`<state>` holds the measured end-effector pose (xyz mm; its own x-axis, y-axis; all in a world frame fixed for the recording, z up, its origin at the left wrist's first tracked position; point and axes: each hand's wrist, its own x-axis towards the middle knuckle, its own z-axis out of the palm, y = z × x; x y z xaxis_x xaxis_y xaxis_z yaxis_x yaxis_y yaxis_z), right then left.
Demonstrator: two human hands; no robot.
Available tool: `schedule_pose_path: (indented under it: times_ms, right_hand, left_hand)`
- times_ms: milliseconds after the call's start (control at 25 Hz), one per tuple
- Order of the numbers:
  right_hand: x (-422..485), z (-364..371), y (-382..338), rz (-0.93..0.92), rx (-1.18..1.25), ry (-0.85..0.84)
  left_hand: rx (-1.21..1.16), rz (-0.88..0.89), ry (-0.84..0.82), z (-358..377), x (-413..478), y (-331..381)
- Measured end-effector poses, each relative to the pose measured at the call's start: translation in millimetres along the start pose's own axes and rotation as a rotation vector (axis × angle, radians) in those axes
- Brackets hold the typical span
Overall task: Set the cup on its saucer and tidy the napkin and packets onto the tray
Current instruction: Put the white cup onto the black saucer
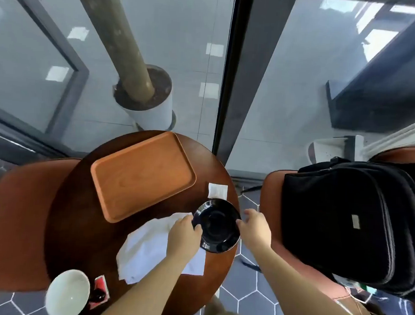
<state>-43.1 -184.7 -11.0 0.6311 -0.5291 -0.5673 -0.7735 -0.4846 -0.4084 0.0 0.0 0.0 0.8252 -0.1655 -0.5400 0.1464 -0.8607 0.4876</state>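
Observation:
A black saucer [216,225] sits at the right edge of the round dark table [80,223]. My left hand [183,235] grips its left rim and my right hand [255,227] touches its right rim. A white cloth napkin [148,245] lies crumpled under my left hand. The white cup [67,293] stands at the table's near left edge, with a red packet [101,286] beside it. A white packet [217,190] lies just beyond the saucer. The wooden tray [141,176] lies bare at the far side.
Orange chairs flank the table; the left one [18,220] is bare and the right one [271,207] holds a black backpack [346,223]. A white planter [149,107] with a trunk stands behind glass beyond the table.

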Motion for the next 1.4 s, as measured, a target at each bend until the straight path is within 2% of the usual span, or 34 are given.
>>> schedule_pose_path:
  times_ms: [200, 440, 520, 680, 1040, 1280, 1400]
  right_hand:
    - [11.6, 5.6, 3.3, 0.062, 0.013, -0.064]
    - [15.0, 4.9, 6.8, 0.072, -0.002, -0.07]
    - [12.8, 1.6, 7.3, 0.06, 0.009, -0.048]
    - [7.2, -7.5, 2.2, 0.016, 0.045, -0.022]
    - [-15.0, -13.6, -58.8, -0.181, 0.058, -0.033]
    - [-39.9, 6.5, -126.4, -0.368, 0.01, -0.132]
    - [-51.6, 23.4, -153.9, -0.44, -0.033, -0.175]
  left_hand:
    - [-0.034, -0.099, 0.039, 7.4, 11.6, 2.7]
    - [-0.071, -0.128, 0.014, 15.0, 15.3, 5.5]
    - [-0.08, -0.118, 0.011, 14.0, 10.5, 6.2]
    - [-0.156, -0.063, 0.106, 4.1, -0.5, 1.6]
    - [-0.313, -0.136, 0.279, -53.2, -23.8, -19.1]
    - [-0.436, -0.247, 0.429, -104.3, -53.0, -55.9]
    - [-0.449, -0.249, 0.484, -124.6, -65.3, -76.7]
